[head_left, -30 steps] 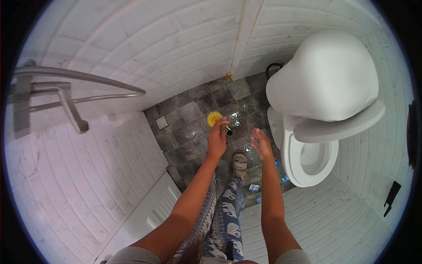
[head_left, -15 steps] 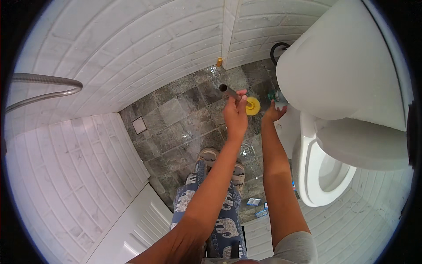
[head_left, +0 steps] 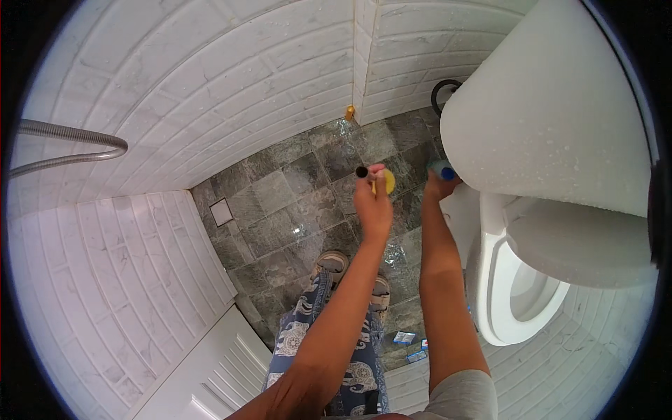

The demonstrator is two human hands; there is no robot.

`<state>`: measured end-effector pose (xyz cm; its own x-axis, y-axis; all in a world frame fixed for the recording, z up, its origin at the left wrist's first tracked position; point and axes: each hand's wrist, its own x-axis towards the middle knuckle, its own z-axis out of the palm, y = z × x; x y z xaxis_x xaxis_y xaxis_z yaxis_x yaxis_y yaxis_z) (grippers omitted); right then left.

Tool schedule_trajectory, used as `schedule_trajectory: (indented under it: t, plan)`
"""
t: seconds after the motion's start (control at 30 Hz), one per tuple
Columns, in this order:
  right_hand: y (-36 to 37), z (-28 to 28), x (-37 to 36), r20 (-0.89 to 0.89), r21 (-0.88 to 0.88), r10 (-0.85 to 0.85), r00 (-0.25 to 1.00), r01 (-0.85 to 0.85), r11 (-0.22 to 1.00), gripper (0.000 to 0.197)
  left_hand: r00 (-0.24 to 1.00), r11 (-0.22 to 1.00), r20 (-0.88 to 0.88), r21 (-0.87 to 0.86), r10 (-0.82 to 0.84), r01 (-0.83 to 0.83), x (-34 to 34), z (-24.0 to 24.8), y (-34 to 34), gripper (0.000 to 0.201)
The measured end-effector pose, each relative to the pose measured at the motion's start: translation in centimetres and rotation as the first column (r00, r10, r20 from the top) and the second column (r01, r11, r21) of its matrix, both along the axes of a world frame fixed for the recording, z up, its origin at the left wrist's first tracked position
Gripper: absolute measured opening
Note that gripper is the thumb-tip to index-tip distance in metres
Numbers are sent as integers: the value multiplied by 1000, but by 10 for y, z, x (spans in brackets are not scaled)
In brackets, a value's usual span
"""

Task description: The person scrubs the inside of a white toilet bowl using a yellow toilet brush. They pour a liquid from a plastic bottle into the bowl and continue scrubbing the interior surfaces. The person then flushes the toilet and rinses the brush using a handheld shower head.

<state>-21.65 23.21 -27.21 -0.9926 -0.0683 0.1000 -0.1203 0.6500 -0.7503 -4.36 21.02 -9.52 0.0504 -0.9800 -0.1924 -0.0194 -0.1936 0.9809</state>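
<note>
Two hands are raised: the left hand (head_left: 373,203) is closed around a yellow round sponge (head_left: 386,182) at twelve o'clock; the right hand (head_left: 439,186) grips a blue-capped bottle (head_left: 442,169) beside the white toilet cistern (head_left: 553,112). Firm, steady holds are advised.

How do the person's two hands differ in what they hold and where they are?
The left hand grips a dark tube-like handle with a yellow sponge beside it, out over the grey floor tiles; the right hand closes on a blue-topped item right against the white toilet tank. The left hand shows its back plainly; the right hand is partly hidden by the tank. Both are bare and reach forward.
</note>
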Motion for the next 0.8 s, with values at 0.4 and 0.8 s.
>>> schedule_trajectory:
  t: [0.4, 0.8]
  plan:
    - [167, 113, 139, 241, -444, 397, 886, -263, 857, 55, 995, 985, -71, -165, -71, 59, 96, 122, 39, 15]
    - [283, 589, 62, 427, -904, 256, 867, 412, 110, 53, 797, 762, -142, -428, -587, 486, 119, 442, 71, 7]
